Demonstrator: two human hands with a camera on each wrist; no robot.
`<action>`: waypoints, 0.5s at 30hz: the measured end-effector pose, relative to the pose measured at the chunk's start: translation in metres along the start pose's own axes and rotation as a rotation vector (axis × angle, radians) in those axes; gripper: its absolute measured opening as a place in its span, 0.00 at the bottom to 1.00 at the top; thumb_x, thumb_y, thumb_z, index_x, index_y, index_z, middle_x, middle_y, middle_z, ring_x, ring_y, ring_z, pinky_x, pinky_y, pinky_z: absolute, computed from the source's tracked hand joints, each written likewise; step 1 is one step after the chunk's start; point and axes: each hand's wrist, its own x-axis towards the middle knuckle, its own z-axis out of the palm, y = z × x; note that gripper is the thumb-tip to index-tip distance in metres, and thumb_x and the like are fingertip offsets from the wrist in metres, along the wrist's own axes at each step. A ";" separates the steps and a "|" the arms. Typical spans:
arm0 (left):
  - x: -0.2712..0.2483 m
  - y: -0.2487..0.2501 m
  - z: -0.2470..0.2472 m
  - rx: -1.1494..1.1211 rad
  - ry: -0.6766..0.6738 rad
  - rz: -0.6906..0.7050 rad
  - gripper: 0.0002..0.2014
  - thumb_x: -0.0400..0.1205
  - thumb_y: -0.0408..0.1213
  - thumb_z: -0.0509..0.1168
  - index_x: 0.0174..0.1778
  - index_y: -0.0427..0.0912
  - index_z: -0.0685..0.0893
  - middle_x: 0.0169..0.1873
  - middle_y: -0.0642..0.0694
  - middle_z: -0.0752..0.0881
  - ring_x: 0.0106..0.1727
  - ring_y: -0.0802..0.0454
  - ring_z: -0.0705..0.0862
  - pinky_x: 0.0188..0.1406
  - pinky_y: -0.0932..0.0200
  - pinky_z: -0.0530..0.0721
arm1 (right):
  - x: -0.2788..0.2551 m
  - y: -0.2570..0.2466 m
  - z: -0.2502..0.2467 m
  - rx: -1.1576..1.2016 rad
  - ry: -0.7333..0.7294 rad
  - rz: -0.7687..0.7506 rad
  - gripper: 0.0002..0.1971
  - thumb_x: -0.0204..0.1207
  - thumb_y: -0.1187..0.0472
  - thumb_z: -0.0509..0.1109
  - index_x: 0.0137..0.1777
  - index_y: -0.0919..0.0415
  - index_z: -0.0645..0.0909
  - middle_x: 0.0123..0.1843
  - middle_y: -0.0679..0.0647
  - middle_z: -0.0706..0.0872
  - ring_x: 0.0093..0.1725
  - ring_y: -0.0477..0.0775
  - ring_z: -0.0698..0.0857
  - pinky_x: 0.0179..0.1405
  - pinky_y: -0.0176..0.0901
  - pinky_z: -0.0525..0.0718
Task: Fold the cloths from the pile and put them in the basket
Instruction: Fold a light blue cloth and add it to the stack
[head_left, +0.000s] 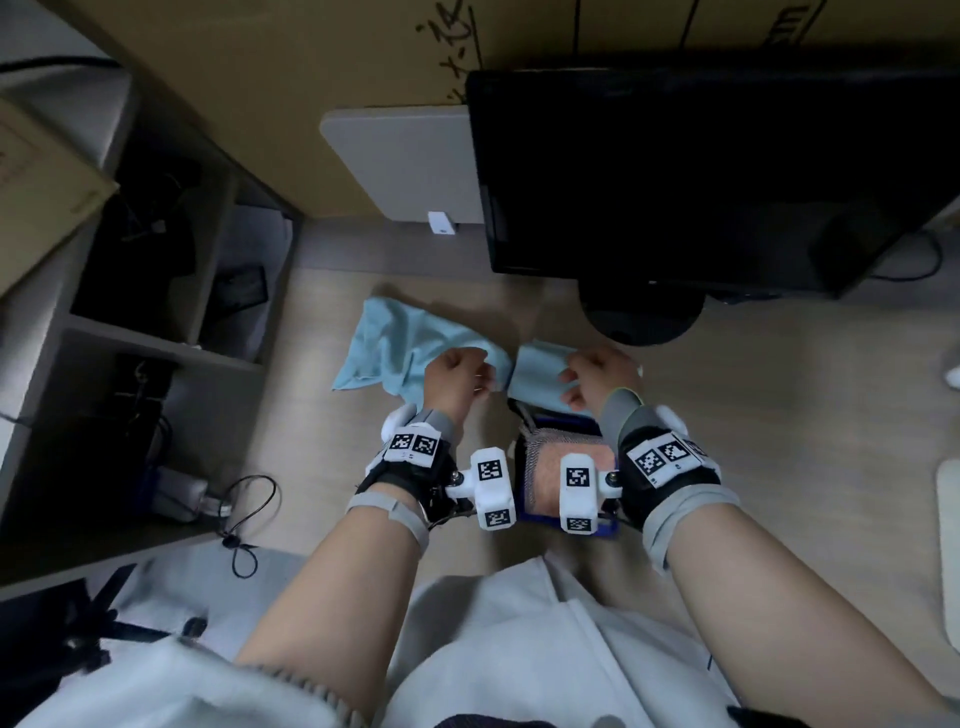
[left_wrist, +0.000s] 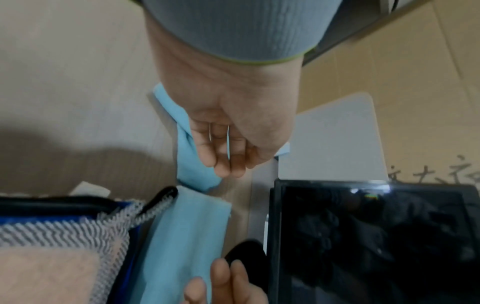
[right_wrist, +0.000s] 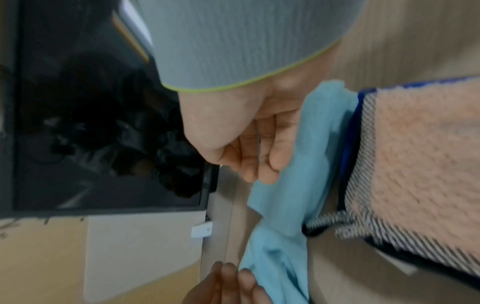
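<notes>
A light blue cloth (head_left: 389, 345) lies rumpled on the wooden desk, and a further stretch of it (head_left: 535, 376) hangs over the far rim of the blue basket (head_left: 521, 415). My left hand (head_left: 457, 376) grips the cloth's near edge with curled fingers (left_wrist: 223, 156). My right hand (head_left: 597, 379) holds the stretch over the basket, fingers (right_wrist: 257, 162) curled against the fabric (right_wrist: 306, 148). Whether the two stretches are one cloth I cannot tell. Inside the basket (right_wrist: 350, 144) lies a folded peach cloth (head_left: 545, 465) with a grey striped border (left_wrist: 64, 228).
A black monitor (head_left: 701, 182) on a round stand (head_left: 641, 317) sits just behind my right hand. A grey board (head_left: 405, 161) leans on cardboard at the back. An open shelf (head_left: 130, 332) with cables stands to the left. A white object (head_left: 949, 545) lies at the right edge.
</notes>
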 end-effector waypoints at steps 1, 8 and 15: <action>-0.001 -0.002 -0.010 -0.017 0.019 -0.005 0.04 0.84 0.29 0.62 0.44 0.36 0.80 0.30 0.41 0.84 0.26 0.50 0.81 0.27 0.62 0.82 | -0.003 0.002 0.010 -0.032 -0.022 -0.007 0.06 0.78 0.64 0.63 0.40 0.60 0.78 0.33 0.55 0.86 0.19 0.53 0.78 0.17 0.35 0.76; 0.011 -0.032 -0.097 -0.027 0.067 -0.101 0.05 0.84 0.32 0.63 0.42 0.41 0.79 0.31 0.40 0.83 0.26 0.50 0.80 0.22 0.64 0.77 | -0.020 0.013 0.101 -0.176 -0.177 -0.054 0.06 0.77 0.62 0.66 0.39 0.54 0.81 0.39 0.59 0.90 0.26 0.54 0.82 0.27 0.40 0.79; 0.047 -0.029 -0.176 0.016 0.026 -0.179 0.05 0.84 0.34 0.63 0.43 0.42 0.81 0.28 0.44 0.85 0.27 0.51 0.81 0.28 0.62 0.77 | -0.018 0.035 0.187 -0.436 -0.232 0.039 0.27 0.78 0.65 0.62 0.74 0.42 0.70 0.54 0.58 0.83 0.39 0.55 0.80 0.35 0.42 0.81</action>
